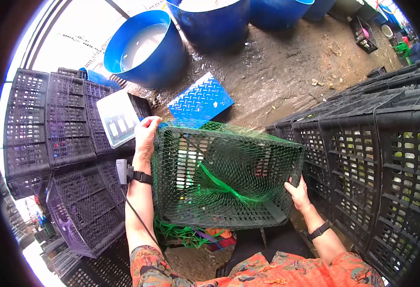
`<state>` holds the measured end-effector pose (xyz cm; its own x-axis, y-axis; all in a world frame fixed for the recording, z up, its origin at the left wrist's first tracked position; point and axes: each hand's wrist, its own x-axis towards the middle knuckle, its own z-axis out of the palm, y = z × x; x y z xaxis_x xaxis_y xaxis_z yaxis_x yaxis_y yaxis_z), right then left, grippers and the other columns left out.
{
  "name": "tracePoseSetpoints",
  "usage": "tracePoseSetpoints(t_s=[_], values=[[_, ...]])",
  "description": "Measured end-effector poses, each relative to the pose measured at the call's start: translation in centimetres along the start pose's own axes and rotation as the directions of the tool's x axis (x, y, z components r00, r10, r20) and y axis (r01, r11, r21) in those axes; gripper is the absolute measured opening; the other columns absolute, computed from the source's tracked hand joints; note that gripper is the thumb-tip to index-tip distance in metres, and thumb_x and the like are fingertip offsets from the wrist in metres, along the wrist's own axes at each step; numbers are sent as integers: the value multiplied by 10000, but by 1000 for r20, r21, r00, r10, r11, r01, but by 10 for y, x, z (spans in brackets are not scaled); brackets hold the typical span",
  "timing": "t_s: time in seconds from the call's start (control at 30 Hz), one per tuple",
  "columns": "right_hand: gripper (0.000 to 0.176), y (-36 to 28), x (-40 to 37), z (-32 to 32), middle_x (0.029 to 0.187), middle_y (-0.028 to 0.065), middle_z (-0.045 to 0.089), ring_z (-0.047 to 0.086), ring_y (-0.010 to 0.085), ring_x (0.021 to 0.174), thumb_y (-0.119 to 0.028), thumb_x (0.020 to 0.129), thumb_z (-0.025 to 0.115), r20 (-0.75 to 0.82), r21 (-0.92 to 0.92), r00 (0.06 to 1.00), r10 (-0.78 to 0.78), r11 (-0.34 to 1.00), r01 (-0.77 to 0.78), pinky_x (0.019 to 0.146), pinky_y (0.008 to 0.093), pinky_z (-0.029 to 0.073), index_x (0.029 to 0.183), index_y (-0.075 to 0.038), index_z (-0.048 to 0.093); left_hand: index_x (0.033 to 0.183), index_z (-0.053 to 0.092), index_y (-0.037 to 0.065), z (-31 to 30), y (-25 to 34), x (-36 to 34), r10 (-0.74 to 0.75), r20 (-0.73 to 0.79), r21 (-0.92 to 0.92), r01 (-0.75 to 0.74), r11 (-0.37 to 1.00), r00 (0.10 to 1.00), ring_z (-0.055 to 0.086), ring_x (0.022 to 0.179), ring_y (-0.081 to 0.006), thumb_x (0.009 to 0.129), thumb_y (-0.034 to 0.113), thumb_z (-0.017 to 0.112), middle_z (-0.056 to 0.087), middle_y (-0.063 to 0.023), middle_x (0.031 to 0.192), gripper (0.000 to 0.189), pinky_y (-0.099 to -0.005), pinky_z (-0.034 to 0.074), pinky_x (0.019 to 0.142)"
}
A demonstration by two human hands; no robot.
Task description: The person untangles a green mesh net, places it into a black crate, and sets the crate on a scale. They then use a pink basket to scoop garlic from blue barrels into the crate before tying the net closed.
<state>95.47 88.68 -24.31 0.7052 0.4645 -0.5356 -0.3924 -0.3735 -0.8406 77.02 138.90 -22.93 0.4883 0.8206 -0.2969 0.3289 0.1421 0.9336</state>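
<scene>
**Both hands on a black crate under green netting**

So I've got a black slatted plastic crate (219,224) right in the middle of my view, open side facing me, with green netting (229,187) stretched across it. A brighter green strand of it gathers and runs diagonally over the opening.

My left hand (146,136) is at the crate's 10 o'clock corner, thumb and fingertips pinched together at the netting; can't tell if they've got the rim too. My right hand (298,193) is gripping the crate's short side around 4 o'clock, thumb over the edge.

Tangled green strands (183,235) sit at 7 o'clock, just below the crate. Up at 12 there's a blue diamond-pattern platform (201,99) on the wet, muddy floor (286,57), with a blue tub (169,62) holding cloudy liquid at 11. A pale rectangular panel (117,119) is at 10, beside the stacked dark crates (69,115) at 9. More black crates (387,162) line up at 3, with something green showing through the slots.
</scene>
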Motion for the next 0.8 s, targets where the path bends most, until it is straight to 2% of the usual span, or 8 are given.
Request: tracePoseSetpoints(t_s=[0.13,0.27,0.33,0.43,0.57,0.63,0.73,0.8], values=[[586,7,-2,-7,1066,-7,539,483,109,935,17,788,634,20,-95,1000,-18,995,20,838,264,430,1331,-70,431,860,686,72,16,25,3,-86,187,-67,100,993,979,384,546,-6,856,192,663,572,80,699,123,-170,291,489],[569,-3,-8,2,1040,-9,534,479,104,920,14,780,638,-25,-21,1000,-13,1000,13,827,256,426,1310,-61,447,692,591,126,13,79,5,-598,181,643,366,673,781,320,466,-3,863,335,660,466,91,600,279,-207,219,408],[547,-2,-6,0,1015,-11,528,480,103,910,13,775,639,9,-29,999,-45,999,45,811,254,427,1287,-53,458,686,570,127,0,75,10,-604,289,564,378,734,742,276,435,0,853,372,670,422,94,562,313,-204,191,401],[540,-6,-3,-4,990,-13,520,472,101,881,6,770,639,28,-106,999,-29,994,31,779,258,437,1276,-51,459,691,602,121,4,78,18,-270,268,-53,294,954,925,252,443,-3,832,359,699,373,113,544,293,-189,165,404],[589,-10,1,-9,1004,-16,513,466,102,877,6,758,644,60,-237,998,-13,971,27,760,255,443,1306,-52,435,754,663,62,10,8,45,23,133,180,-47,983,991,434,507,-44,817,312,709,540,45,594,263,-223,348,464],[598,-12,2,-4,1013,-15,511,469,107,886,1,757,646,44,-128,999,2,992,4,769,260,442,1312,-50,430,692,666,45,-1,-36,39,-133,181,638,-13,770,975,499,569,-69,801,310,714,568,25,588,290,-253,406,516],[610,0,5,-8,1040,-10,512,470,124,914,-21,760,651,-2,-24,1000,26,999,-26,819,274,430,1326,-46,423,840,664,57,-24,-78,0,-262,475,234,167,958,840,504,573,-80,833,443,650,595,15,673,386,-288,427,538],[632,8,11,-26,1160,11,488,458,136,1029,-90,793,667,63,-128,982,180,977,-171,923,290,385,1358,-57,385,948,634,43,-51,-95,-42,-507,364,569,244,785,782,504,600,-109,874,547,536,597,0,770,519,-292,434,559]])
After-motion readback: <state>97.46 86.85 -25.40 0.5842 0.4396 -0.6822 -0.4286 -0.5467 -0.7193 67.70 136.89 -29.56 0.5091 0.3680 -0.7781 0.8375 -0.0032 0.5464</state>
